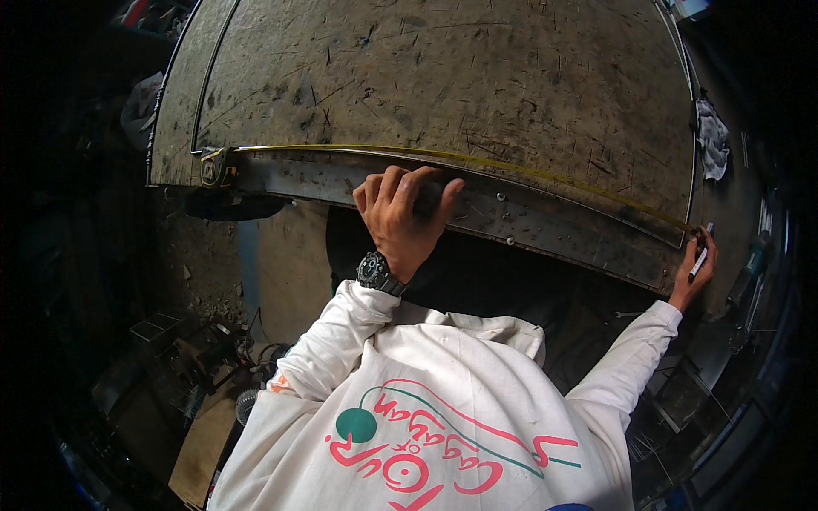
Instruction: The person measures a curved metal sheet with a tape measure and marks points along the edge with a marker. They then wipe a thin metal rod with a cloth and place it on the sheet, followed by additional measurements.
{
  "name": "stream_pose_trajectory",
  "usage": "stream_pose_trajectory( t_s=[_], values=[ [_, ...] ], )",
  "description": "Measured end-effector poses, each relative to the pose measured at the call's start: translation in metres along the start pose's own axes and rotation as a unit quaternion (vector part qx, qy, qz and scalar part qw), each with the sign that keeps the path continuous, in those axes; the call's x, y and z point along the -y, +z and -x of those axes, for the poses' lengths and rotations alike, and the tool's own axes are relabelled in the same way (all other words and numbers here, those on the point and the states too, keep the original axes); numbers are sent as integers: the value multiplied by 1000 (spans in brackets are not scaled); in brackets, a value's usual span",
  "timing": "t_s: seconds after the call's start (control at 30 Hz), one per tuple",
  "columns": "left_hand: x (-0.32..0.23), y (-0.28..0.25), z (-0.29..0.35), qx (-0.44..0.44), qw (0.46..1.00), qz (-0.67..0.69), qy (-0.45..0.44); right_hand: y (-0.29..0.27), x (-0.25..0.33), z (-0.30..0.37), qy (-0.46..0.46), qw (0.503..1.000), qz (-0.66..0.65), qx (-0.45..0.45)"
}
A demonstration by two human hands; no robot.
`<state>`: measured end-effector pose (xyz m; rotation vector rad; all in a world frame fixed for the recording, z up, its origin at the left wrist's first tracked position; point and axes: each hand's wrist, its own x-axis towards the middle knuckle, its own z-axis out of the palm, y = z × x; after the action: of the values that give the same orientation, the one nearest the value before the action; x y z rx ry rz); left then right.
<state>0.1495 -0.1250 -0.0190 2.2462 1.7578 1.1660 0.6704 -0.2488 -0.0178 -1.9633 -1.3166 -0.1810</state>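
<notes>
A yellow tape measure blade (477,159) stretches along the near edge of the worktable, from its case (219,169) at the left to the right corner. My left hand (405,204), with a black watch on the wrist, rests on the table's metal edge, its fingers and thumb apart; a dark patch under the palm is too shaded to make out. At the right corner my right hand (696,266) holds a white pen (699,263) between its fingers, close to the blade's far end. Whether it also grips the blade cannot be told. Thin metal rod (688,162) outlines a frame on the tabletop.
The scratched wooden tabletop (477,77) has a metal strip (562,226) with bolt heads along its near edge. A grey-white rag (712,140) hangs at the right side. A wrench (629,314) lies below on the right. Machinery (200,353) stands at the lower left.
</notes>
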Motion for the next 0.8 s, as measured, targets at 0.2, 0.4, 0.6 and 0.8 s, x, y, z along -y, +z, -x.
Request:
stream_pose_trajectory(
  t_s=[0.2, 0.4, 0.6, 0.8],
  values=[
    [1, 1, 0, 2, 1000, 1, 1, -1, -1, 1, 1, 1000, -4, -1],
    [1, 1, 1, 4, 1000, 0, 1, -1, 4, 0, -5, 1000, 9, 1],
    [1, 2, 1, 1, 1000, 0, -1, -1, 6, 0, 7, 1000, 3, -1],
    [0, 0, -1, 8, 1000, 1, -1, -1, 8, 1, 1, 1000, 6, -5]
  ],
)
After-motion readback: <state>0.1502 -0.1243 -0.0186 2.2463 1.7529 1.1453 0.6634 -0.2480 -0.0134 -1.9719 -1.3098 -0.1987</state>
